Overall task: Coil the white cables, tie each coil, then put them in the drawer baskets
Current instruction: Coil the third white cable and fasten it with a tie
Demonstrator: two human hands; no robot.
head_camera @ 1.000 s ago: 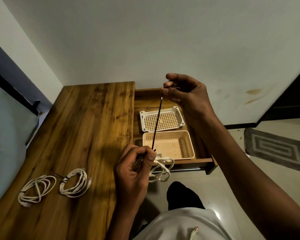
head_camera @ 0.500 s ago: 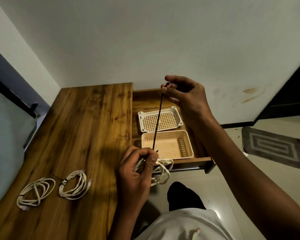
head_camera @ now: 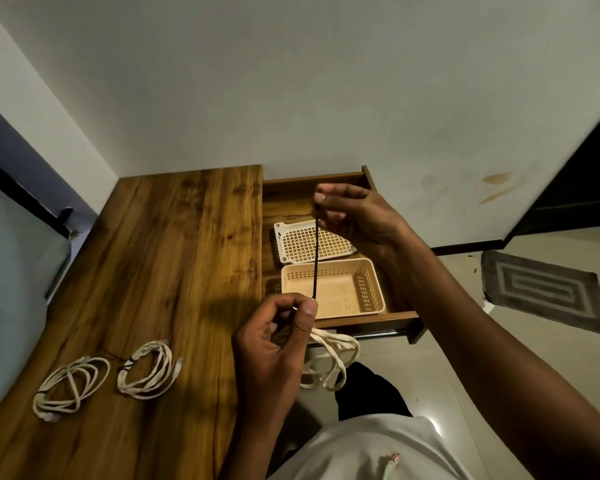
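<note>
Fingers of our right hand (head_camera: 354, 216) pinch the thin black tie cord (head_camera: 316, 258) taut above our left hand (head_camera: 278, 344), which grips the coiled white cable (head_camera: 329, 362); we should cinch snugly.

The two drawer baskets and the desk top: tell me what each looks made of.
White basket and peach basket: moulded plastic, judging by the even grid of holes and matte walls. Desk top: brown wood grain with a slight sheen; solid wood or laminate, cannot tell.

Dim, warm light; the hands cast a soft shadow on the worktop (head_camera: 160, 271) toward nine o'clock. Wide-angle bending at the edges; floor glare near five o'clock.
</note>
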